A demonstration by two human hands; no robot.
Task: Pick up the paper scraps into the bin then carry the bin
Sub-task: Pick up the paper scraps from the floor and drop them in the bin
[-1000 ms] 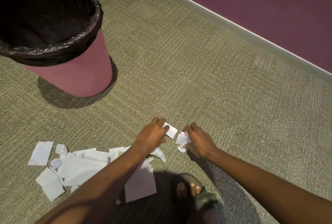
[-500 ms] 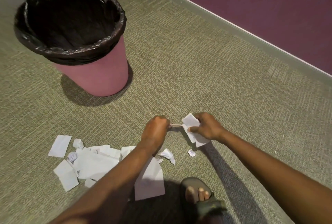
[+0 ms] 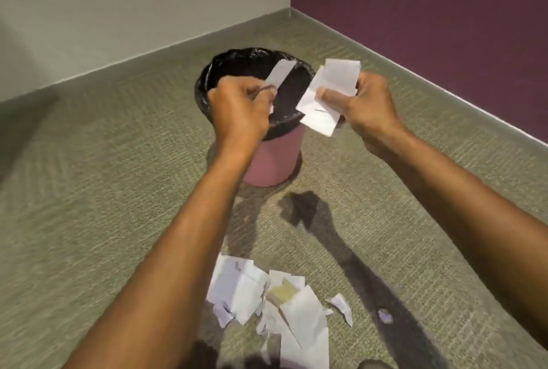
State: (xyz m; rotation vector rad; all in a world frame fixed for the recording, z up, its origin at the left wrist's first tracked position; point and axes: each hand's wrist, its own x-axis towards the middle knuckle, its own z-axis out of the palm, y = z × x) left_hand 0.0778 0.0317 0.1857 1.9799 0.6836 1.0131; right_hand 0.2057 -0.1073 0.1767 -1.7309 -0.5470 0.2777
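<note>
Left hand (image 3: 237,108) and right hand (image 3: 367,102), each clamped on paper scraps (image 3: 329,93): release only directly above the bin (image 3: 267,161) mouth.

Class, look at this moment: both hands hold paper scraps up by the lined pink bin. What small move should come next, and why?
Probably open the fingers and let go. The left hand holds a paper strip over the pink bin, the right hand holds folded scraps at its rim; shift that hand slightly inward first. A scrap pile waits on the carpet.

Both hands, left hand (image 3: 237,111) and right hand (image 3: 367,102), have lifted scraps (image 3: 329,93) from floor to above the bin (image 3: 267,161).
</note>
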